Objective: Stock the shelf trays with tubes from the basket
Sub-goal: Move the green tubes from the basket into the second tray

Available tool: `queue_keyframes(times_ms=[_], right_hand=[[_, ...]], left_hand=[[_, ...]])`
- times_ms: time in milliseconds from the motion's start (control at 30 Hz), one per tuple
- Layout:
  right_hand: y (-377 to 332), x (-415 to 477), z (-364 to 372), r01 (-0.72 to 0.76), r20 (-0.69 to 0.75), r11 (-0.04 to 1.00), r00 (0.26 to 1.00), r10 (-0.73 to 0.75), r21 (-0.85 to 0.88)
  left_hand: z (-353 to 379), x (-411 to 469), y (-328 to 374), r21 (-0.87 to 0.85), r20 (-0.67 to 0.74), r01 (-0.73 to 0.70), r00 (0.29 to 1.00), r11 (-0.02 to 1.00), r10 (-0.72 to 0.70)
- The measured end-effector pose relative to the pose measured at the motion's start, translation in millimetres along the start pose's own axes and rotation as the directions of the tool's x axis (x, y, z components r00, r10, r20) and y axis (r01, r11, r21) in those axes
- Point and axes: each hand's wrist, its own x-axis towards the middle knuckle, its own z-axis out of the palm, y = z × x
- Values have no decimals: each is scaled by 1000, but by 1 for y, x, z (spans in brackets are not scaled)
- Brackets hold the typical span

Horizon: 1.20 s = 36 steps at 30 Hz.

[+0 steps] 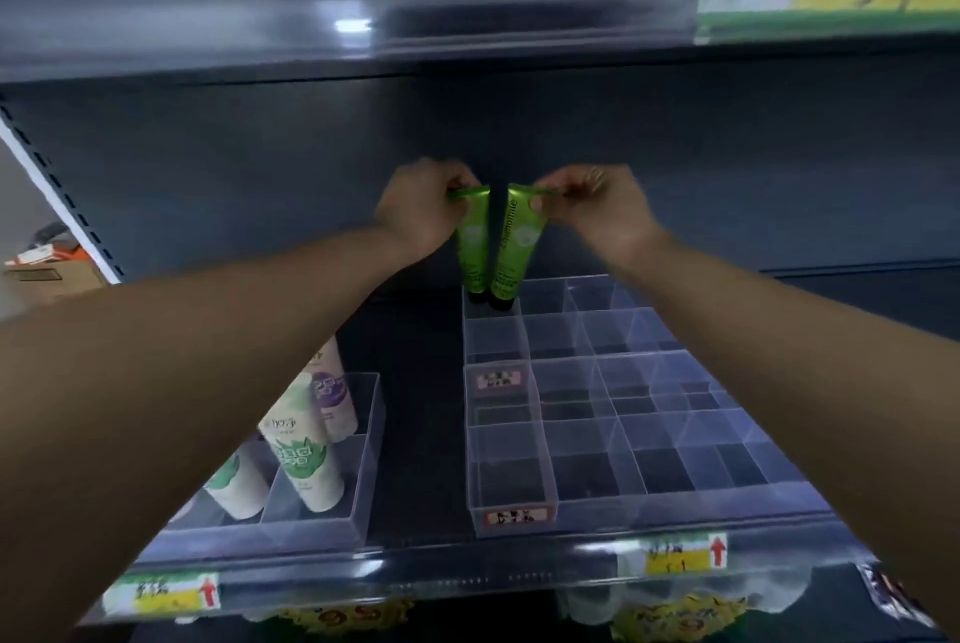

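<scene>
I am pinching the left green tube by its crimped top in my left hand and the right green tube likewise in my right hand, holding both cap-down, side by side, in the clear tray's 11 o'clock corner cell, so they stand upright.

Left green plastic squeeze tube and right green plastic squeeze tube: smooth, glossy skins; flat crimped top seams.
Clear divided plastic tray: hard, transparent walls that were smooth and faintly reflective.
Smaller clear plastic tray: same finish.
White plastic tubes with green and purple print: smooth, with a soft sheen.
Dark grey metal shelf back panel: painted, matt, even.
Clear plastic price strip: glossy and showed bright highlights.
Yellow-and-white paper price labels: matt.
Brown cardboard box: dull, matt.
</scene>
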Motion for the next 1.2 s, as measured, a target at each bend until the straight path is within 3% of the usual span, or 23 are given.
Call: queue_keyframes(times_ms=[467,933,1200], right_hand=[[37,10,28,-56,97,981,993,74,-185],[40,7,39,-41,71,953,995,66,-301],[15,-25,33,86,127,792,992,-11,-604]], left_hand=[[36,3,-18,-28,93,60,994,998,-57],[34,-3,-12,48,124,90,988,995,-95],[8,-34,5,257,226,48,968,965,-109]])
